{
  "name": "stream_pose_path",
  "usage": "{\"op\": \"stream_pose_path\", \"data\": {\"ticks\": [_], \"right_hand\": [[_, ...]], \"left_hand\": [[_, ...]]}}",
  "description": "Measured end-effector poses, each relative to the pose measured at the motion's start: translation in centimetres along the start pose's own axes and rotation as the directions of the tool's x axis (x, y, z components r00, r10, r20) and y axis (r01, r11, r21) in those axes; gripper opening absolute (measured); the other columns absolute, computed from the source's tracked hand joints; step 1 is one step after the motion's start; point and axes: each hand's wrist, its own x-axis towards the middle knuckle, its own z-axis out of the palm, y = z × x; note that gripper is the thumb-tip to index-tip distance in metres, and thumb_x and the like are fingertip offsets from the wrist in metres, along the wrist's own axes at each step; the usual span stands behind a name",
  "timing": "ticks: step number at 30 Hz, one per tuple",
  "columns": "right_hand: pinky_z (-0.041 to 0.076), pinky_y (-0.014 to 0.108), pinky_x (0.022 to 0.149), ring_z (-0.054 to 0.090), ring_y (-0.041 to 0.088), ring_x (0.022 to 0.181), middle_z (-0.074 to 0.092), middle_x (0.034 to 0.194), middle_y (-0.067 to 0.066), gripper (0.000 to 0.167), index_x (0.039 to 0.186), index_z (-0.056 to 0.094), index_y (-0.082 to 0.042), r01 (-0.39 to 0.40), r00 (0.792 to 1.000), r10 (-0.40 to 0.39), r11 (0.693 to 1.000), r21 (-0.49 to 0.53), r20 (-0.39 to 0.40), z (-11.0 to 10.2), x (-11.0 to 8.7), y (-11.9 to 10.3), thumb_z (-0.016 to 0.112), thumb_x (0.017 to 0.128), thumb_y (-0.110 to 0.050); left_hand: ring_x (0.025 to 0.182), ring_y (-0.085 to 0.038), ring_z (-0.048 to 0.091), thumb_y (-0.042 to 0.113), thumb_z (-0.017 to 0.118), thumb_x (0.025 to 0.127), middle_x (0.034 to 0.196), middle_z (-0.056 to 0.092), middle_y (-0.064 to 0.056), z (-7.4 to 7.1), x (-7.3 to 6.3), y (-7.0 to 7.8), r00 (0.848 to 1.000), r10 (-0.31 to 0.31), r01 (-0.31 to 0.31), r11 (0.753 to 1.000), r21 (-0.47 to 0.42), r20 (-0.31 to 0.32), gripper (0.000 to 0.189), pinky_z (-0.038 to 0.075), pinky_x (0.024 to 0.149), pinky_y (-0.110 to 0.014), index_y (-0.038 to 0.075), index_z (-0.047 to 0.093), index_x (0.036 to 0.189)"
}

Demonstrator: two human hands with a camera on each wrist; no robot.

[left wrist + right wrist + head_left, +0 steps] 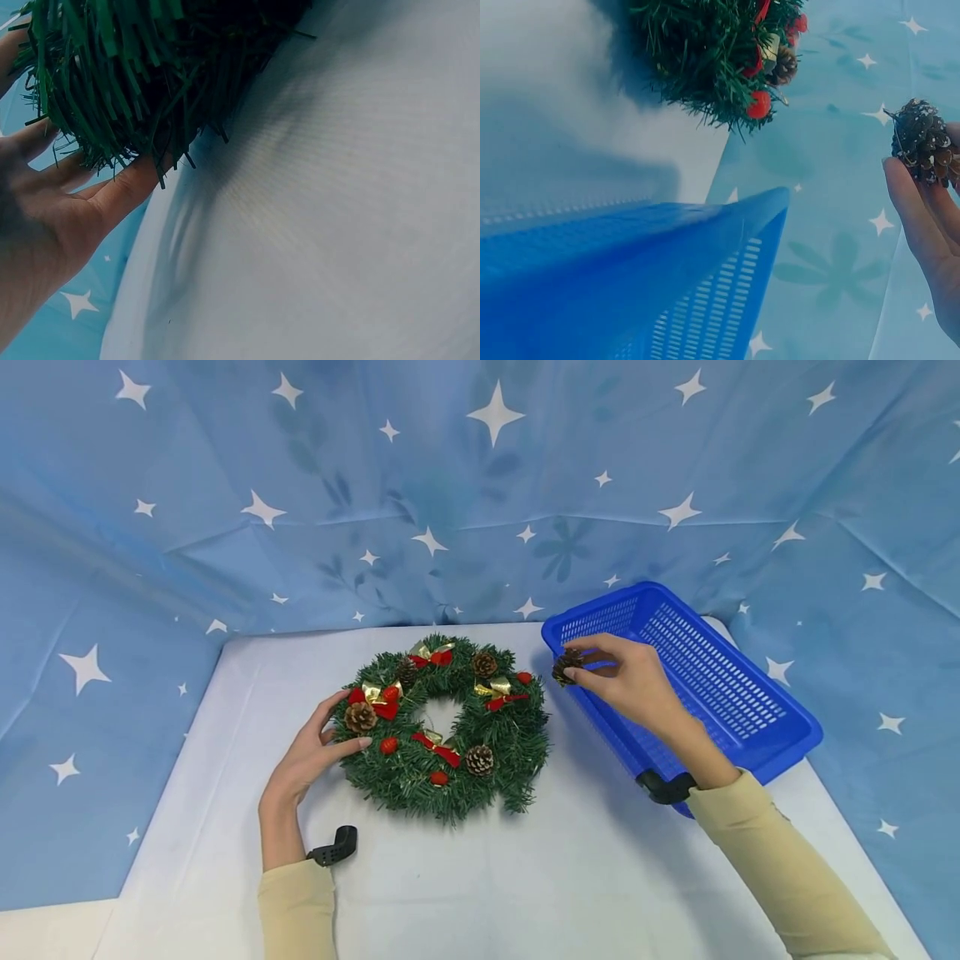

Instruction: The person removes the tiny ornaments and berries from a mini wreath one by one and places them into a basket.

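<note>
I see the wreath [450, 789] lying on the white surface [480, 877], and my left grip [309, 758] holds its left edge, thumb and fingers set wide apart around the greenery; I take that as steadying it. Right of the wreath, my right grip [628, 680] is narrow, pinching a cone [566, 664] by the tips of thumb and fingers. Held that way, most of the cone is uncovered, which probably makes it easier to turn. It is apart from the wreath; I can't tell how high it hangs.

Around the wreath's ring sit bows [437, 750], red berries [387, 746] and other cones [480, 760], fixed there, it seems. A blue basket [705, 668] stands to the wreath's right, placed within easy reach, I judge, with my right arm [772, 852] passing over its near side. Its rim is close by the cone, so I count it the main obstacle there. Beyond the wreath hangs a starry curtain [450, 468].
</note>
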Motion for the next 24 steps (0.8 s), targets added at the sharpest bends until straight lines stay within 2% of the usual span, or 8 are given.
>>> {"op": "stream_pose_path", "data": {"ticks": [7,13,19,21,24], "right_hand": [[0.061,0.032,0.086,0.073,0.032,0.107,0.073,0.12,0.015,0.029,0.124,0.072,-0.004,-0.031,0.999,0.032,0.999,-0.042,0.016,-0.9,0.7,0.4,0.074,0.096,-0.011],[0.06,0.038,0.089,0.073,0.031,0.108,0.073,0.12,0.013,0.029,0.124,0.073,-0.007,-0.087,0.996,0.088,0.994,-0.064,0.022,-1.5,1.4,1.0,0.075,0.095,-0.012],[0.06,0.049,0.09,0.072,0.033,0.109,0.072,0.122,0.013,0.032,0.125,0.072,-0.007,-0.146,0.989,0.148,0.985,-0.087,0.02,-2.0,2.0,2.1,0.075,0.096,-0.018],[0.059,0.048,0.087,0.072,0.033,0.109,0.072,0.123,0.013,0.032,0.126,0.072,-0.008,-0.16,0.987,0.162,0.982,-0.1,0.014,-2.2,2.3,2.5,0.075,0.096,-0.02],[0.057,0.04,0.083,0.072,0.032,0.109,0.072,0.123,0.012,0.032,0.126,0.073,-0.01,-0.173,0.985,0.175,0.978,-0.116,0.008,-2.5,2.7,3.2,0.075,0.096,-0.021]], "left_hand": [[0.154,-0.056,0.008,0.035,0.081,0.091,0.174,-0.001,-0.006,0.0,0.0,0.0,1.0,0.012,-0.012,1.0,-0.011,0.0,0.098,0.018,0.117,-0.075,0.041,0.016,0.165],[0.154,-0.056,0.006,0.033,0.081,0.091,0.174,-0.001,-0.006,0.0,-0.1,0.2,1.0,0.02,-0.02,0.999,-0.028,0.0,0.098,0.017,0.117,-0.076,0.04,0.016,0.165],[0.154,-0.056,0.006,0.033,0.081,0.091,0.174,-0.002,-0.006,0.0,0.1,0.0,1.0,0.012,-0.012,1.0,-0.026,0.002,0.099,0.017,0.117,-0.076,0.04,0.016,0.165],[0.154,-0.056,0.006,0.033,0.081,0.091,0.174,-0.002,-0.006,0.0,0.2,-0.1,1.0,0.011,-0.011,1.0,-0.027,0.001,0.099,0.017,0.117,-0.075,0.039,0.016,0.165],[0.154,-0.056,0.006,0.033,0.082,0.091,0.174,-0.002,-0.006,0.0,0.2,-0.2,1.0,0.012,-0.012,1.0,-0.028,0.0,0.099,0.017,0.117,-0.075,0.039,0.016,0.165]]}}
